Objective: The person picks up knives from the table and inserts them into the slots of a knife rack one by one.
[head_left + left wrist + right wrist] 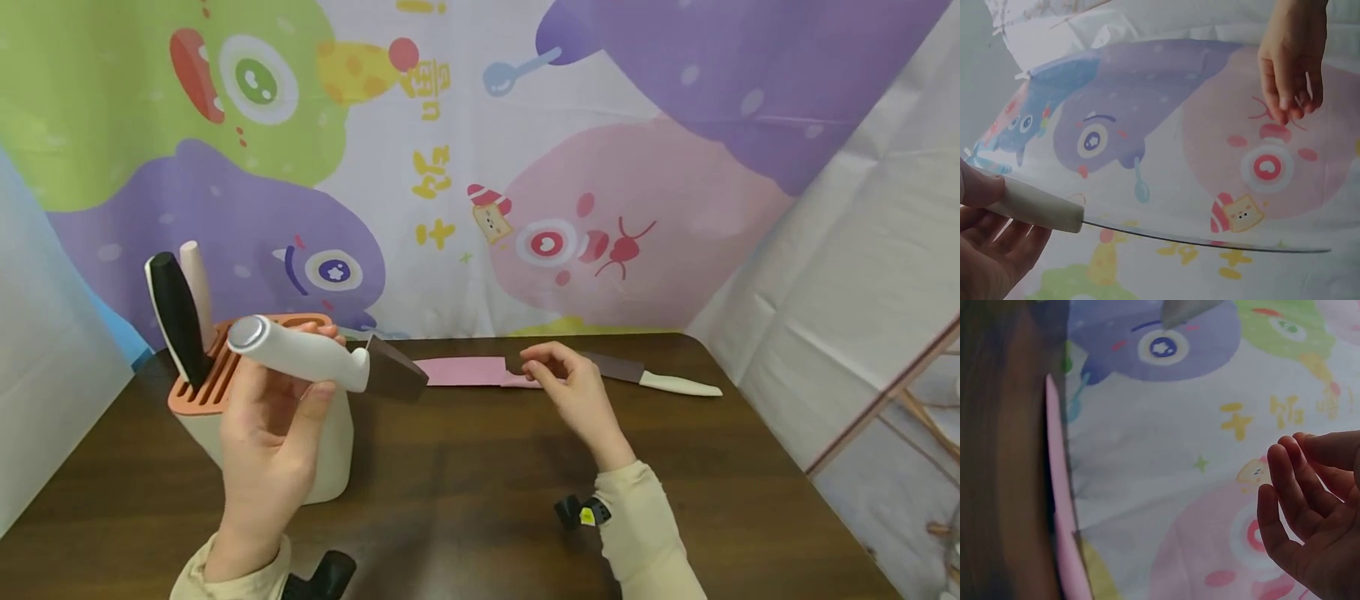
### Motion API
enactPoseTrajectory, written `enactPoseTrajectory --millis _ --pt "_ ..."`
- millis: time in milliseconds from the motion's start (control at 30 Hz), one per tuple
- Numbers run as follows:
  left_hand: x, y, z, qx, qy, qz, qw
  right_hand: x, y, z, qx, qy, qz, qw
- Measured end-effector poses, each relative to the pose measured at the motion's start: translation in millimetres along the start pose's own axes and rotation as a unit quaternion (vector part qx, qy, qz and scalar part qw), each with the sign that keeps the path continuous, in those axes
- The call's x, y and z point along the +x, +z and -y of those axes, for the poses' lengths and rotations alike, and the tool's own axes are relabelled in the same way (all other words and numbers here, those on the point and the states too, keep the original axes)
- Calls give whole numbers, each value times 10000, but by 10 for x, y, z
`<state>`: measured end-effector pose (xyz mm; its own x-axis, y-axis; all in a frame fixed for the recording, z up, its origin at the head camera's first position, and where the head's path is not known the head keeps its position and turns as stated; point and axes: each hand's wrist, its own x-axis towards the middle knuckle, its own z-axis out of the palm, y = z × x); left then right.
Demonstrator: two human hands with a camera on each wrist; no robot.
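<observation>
My left hand (266, 450) grips the white handle of a knife (300, 354) in front of the knife block (330, 450), with its dark blade angled right. In the left wrist view this knife's blade (1210, 244) shows almost edge-on. Over on the right, my right hand (581, 404) is raised with loosely bent fingers and holds nothing. It overlaps the handle end of a pink knife (465, 372) lying on the table. The right wrist view shows the pink knife (1060, 469) well away from the fingers.
The block's orange slotted top carries a black-handled knife (178, 312) and a pale pink handle (195, 283). A cream-handled knife (681, 384) with a dark blade lies at the back right of the brown table (480, 500). A printed cloth (450, 283) hangs behind.
</observation>
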<state>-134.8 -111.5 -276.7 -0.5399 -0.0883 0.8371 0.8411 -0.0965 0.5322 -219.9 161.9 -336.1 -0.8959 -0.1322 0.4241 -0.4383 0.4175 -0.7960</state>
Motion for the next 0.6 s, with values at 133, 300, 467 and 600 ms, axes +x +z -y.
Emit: enactPoseTrajectory --millis 133,300,467,600 --pt "39 -63 -44 -177 73 -153 9997 44 -6 -299 -162 -10 97 9998" --pt "55 -134 -98 -323 234 -561 9976 48 -24 -430 -354 172 215 9990" --pt "101 -177 -150 -241 352 -748 9963 66 -39 -518 -526 340 291 9976" --pt "148 -209 -173 -293 572 -807 9947 90 -36 -568 -784 458 389 9951"
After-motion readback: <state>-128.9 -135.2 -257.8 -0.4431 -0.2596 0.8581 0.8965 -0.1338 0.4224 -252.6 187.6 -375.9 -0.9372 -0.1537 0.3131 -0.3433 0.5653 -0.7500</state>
